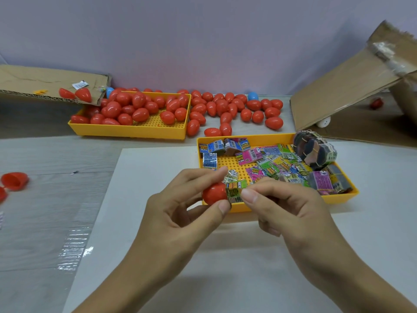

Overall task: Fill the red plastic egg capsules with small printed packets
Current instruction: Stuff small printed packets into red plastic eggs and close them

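Observation:
My left hand (180, 206) pinches a red egg capsule half (213, 194) between thumb and fingers, its mouth turned right. My right hand (286, 206) pinches a small green printed packet (234, 189) at that mouth, the packet partly inside. Both hands hover over the near left corner of a yellow tray (334, 198) that holds several loose printed packets (270, 161) and rubber-banded bundles (314, 150). Another yellow tray (130, 132) at the back left is heaped with closed red eggs (126, 107).
More red eggs (228, 109) lie loose on the table behind the packet tray, with two blue eggs (252, 95) among them. Open red halves (14, 180) sit at the far left edge. Cardboard flaps (347, 86) stand back right and back left. A white sheet (158, 172) lies under my hands.

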Available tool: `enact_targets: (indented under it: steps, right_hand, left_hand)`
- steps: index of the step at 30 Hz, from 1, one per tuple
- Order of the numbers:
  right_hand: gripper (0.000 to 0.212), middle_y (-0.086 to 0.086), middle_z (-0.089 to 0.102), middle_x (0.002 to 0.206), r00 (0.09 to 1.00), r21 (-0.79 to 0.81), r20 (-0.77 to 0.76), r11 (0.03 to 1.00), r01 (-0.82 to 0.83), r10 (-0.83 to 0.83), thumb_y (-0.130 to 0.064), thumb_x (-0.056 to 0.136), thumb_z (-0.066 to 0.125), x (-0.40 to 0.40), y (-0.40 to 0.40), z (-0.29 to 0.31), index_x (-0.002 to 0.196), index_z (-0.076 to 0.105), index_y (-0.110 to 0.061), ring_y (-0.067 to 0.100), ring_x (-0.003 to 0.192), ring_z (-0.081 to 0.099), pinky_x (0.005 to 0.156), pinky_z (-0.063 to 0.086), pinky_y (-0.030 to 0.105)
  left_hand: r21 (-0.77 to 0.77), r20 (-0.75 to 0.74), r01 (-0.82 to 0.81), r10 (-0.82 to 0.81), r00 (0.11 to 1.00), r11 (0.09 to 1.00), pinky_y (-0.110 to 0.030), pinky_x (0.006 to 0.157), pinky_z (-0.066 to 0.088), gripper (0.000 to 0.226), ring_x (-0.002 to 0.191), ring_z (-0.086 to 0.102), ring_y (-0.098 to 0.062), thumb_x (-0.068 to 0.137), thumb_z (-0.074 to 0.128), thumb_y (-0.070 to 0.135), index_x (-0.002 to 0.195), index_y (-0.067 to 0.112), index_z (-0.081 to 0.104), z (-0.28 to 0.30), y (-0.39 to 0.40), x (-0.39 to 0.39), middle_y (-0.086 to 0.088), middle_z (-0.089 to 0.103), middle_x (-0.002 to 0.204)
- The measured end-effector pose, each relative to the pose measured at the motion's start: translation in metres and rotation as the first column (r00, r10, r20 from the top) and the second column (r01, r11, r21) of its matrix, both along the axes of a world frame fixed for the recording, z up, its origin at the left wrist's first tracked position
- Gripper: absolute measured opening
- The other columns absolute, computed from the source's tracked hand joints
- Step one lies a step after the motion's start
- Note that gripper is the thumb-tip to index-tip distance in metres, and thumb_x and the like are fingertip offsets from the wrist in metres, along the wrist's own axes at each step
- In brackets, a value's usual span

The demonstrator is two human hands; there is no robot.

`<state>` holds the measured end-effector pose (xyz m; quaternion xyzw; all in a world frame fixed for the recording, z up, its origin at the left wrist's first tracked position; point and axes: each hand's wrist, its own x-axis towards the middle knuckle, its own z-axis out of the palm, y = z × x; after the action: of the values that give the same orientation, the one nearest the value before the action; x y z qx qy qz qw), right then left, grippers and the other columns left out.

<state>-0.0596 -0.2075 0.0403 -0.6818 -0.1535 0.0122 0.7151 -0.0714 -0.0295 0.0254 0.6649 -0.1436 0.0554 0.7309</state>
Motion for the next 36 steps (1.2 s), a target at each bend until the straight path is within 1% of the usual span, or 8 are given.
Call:
enact_targets:
  steps: [4,9,16,19,24,29,33,36]
  right_hand:
    - [0.014,-0.009,0.059,0.063,0.999,0.004,-0.030,1.000,-0.018,0.018,-0.028,0.079,0.074,0.0006,-0.0008,-0.0007,0.076,0.076,-0.015,0.002,0.050,0.047,0.050,0.036,0.008]
    - [0.026,-0.010,0.054,0.060,0.997,-0.034,-0.082,0.999,-0.009,0.006,-0.039,0.076,0.070,0.0018,-0.0024,-0.0025,0.081,0.076,-0.014,0.006,0.047,0.037,0.045,0.031,0.012]
    - [0.015,-0.008,0.043,0.054,0.988,0.007,-0.155,1.000,-0.028,0.028,-0.030,0.080,0.072,0.0024,-0.0035,-0.0002,0.078,0.077,-0.016,0.013,0.048,0.026,0.042,0.024,0.019]
    - [0.013,-0.011,0.046,0.053,0.985,0.024,-0.166,0.999,-0.045,0.049,-0.027,0.079,0.072,0.0022,-0.0021,0.0008,0.078,0.077,-0.015,0.012,0.049,0.025,0.041,0.023,0.018]
    - [0.019,-0.008,0.043,0.054,0.984,-0.003,-0.180,1.000,-0.015,0.014,-0.030,0.076,0.070,0.0011,-0.0018,0.0002,0.081,0.078,-0.014,0.010,0.047,0.029,0.042,0.026,0.017]
    - [0.012,-0.012,0.059,0.057,0.995,-0.012,-0.104,1.000,-0.003,0.002,-0.025,0.076,0.071,0.0003,0.0000,0.0017,0.077,0.078,-0.015,0.000,0.048,0.049,0.048,0.036,0.005]
    - [0.008,-0.006,0.065,0.071,0.994,-0.051,-0.092,0.997,0.052,-0.056,-0.026,0.069,0.077,0.0004,-0.0009,0.0007,0.071,0.076,-0.018,0.003,0.053,0.055,0.052,0.044,0.014]
    - [0.012,0.001,0.072,0.076,0.987,0.017,-0.157,0.999,0.033,-0.030,-0.027,0.073,0.078,-0.0003,-0.0008,0.0024,0.076,0.078,-0.015,0.013,0.063,0.066,0.050,0.051,0.024]
  left_hand:
    - [0.057,0.023,-0.022,0.021,1.000,0.998,-0.024,0.086,0.056,0.046,0.110,0.064,-0.025,0.080,0.069,0.006,0.119,0.029,0.071,0.0001,-0.0020,-0.0013,-0.004,0.063,0.110]
    - [0.079,0.026,-0.027,0.025,0.999,0.996,-0.023,0.086,0.056,0.046,0.109,0.064,-0.023,0.080,0.069,0.008,0.121,0.030,0.070,0.0003,-0.0032,-0.0020,-0.004,0.063,0.109]
    - [0.068,0.027,-0.023,0.022,0.999,0.997,-0.025,0.087,0.056,0.042,0.110,0.065,-0.023,0.081,0.075,0.019,0.121,0.029,0.070,-0.0006,-0.0034,-0.0028,-0.002,0.062,0.111]
    - [0.086,0.029,-0.035,0.033,0.999,0.996,-0.026,0.087,0.057,0.042,0.110,0.065,-0.023,0.081,0.074,0.019,0.122,0.028,0.070,-0.0017,-0.0031,-0.0028,-0.003,0.062,0.112]
    - [0.097,0.049,-0.063,0.059,0.997,0.993,-0.026,0.085,0.058,0.039,0.102,0.067,-0.015,0.082,0.075,0.017,0.119,0.029,0.071,-0.0020,-0.0056,-0.0032,0.000,0.061,0.108]
    - [0.096,0.111,-0.117,0.107,0.988,0.988,-0.024,0.083,0.058,0.042,0.098,0.067,-0.014,0.083,0.070,0.010,0.120,0.029,0.071,-0.0022,-0.0075,-0.0038,0.002,0.061,0.105]
    - [0.064,0.116,-0.133,0.125,0.985,0.989,-0.024,0.085,0.057,0.047,0.102,0.069,-0.025,0.083,0.072,0.018,0.127,0.030,0.064,-0.0040,-0.0076,-0.0054,0.000,0.067,0.108]
    - [0.054,0.134,-0.173,0.164,0.977,0.984,-0.024,0.083,0.057,0.036,0.099,0.072,-0.024,0.082,0.072,0.022,0.116,0.026,0.065,-0.0047,-0.0072,-0.0061,-0.001,0.071,0.108]
